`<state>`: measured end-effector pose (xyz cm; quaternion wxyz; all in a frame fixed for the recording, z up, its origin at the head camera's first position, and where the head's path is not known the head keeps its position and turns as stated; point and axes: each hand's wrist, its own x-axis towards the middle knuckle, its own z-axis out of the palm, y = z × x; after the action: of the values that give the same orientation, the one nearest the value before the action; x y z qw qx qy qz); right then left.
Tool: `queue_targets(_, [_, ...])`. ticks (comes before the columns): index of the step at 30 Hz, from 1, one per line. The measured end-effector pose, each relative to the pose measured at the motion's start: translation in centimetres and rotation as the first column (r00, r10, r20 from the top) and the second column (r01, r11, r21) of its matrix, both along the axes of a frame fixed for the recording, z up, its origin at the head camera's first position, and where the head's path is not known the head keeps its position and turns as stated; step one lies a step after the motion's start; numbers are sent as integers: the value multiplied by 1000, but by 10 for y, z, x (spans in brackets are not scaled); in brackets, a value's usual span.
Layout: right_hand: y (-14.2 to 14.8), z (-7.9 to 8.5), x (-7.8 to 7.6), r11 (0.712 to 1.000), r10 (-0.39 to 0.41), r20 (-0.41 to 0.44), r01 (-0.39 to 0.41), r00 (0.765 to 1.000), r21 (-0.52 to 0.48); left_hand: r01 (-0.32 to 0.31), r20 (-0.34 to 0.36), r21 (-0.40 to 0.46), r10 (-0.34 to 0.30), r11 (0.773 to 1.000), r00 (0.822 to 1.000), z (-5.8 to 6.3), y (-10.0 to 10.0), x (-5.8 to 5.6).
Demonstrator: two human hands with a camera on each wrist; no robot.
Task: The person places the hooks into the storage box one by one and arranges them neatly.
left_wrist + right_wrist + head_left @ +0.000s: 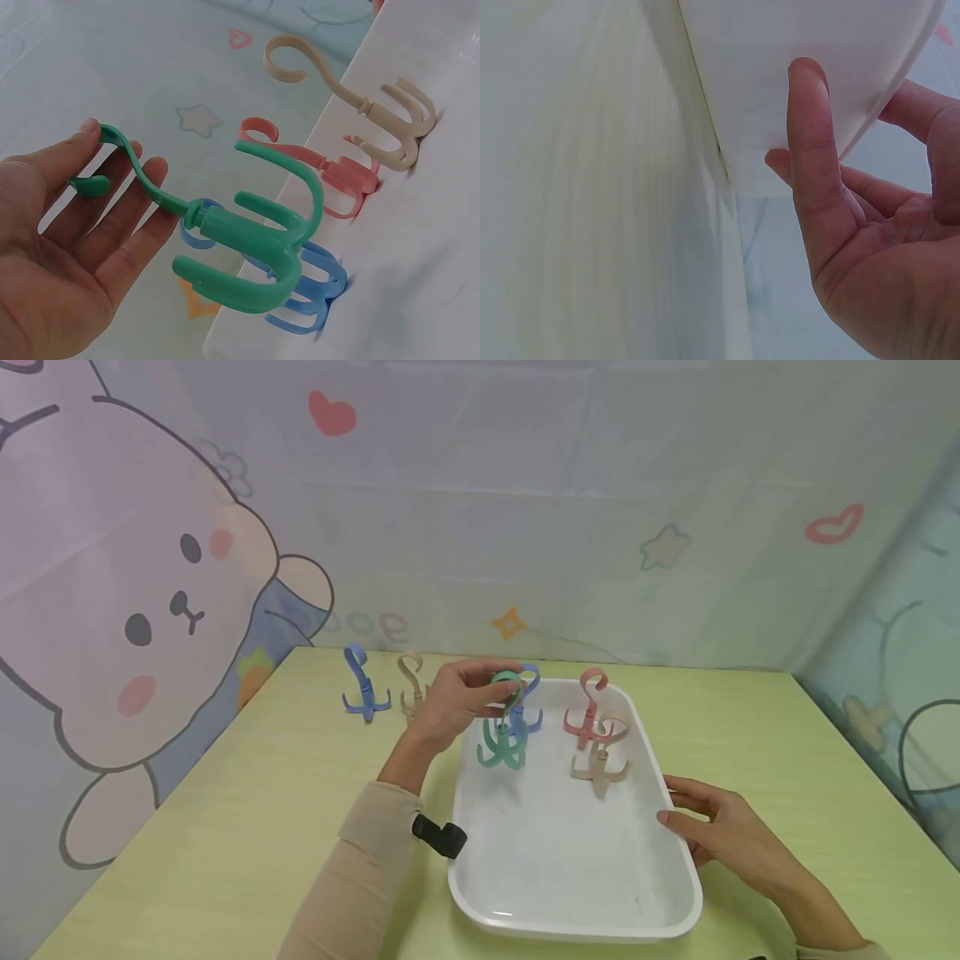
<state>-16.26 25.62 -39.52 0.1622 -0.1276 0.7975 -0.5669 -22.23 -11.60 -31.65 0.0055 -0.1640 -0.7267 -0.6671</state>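
Green hook (241, 232): pinching curl (126, 142) with left hand (456, 700), likely freeing prongs (289, 270); gripping tray (555, 852) with right hand (726, 837), probably steadying.

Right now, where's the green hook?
In the head view, the left hand holds the green hook over the white tray, toward its far left, in front of a blue hook.

You had room over the near half of the tray (573, 860); a blue hook (517, 721), red hook (586, 728) and beige hook (601, 767) obstructed its far half.
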Motion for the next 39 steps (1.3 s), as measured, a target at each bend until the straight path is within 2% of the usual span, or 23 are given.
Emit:
queue_targets(7, [0, 0, 0, 1000, 0, 5, 0, 1000, -10, 19, 35, 8, -20, 1000, 999, -5, 0, -4])
queue_targets(13, [0, 0, 0, 1000, -6, 0, 6, 1000, -2, 26, 28, -9, -25, 1000, 999, 0, 2, -8])
queue_targets(21, [0, -1, 1, 1000, -7, 12, 7, 1000, -8, 56, 45, 23, -57, 998, 997, 3, 15, -14])
queue_targets(28, [-1, 1, 0, 1000, -5, 0, 5, 1000, -4, 43, 39, 0, -43, 999, 998, -2, 22, -18])
queue_targets(39, [-1, 1, 0, 1000, -9, -7, 9, 1000, -7, 40, 67, -34, -37, 999, 997, -14, 28, -22])
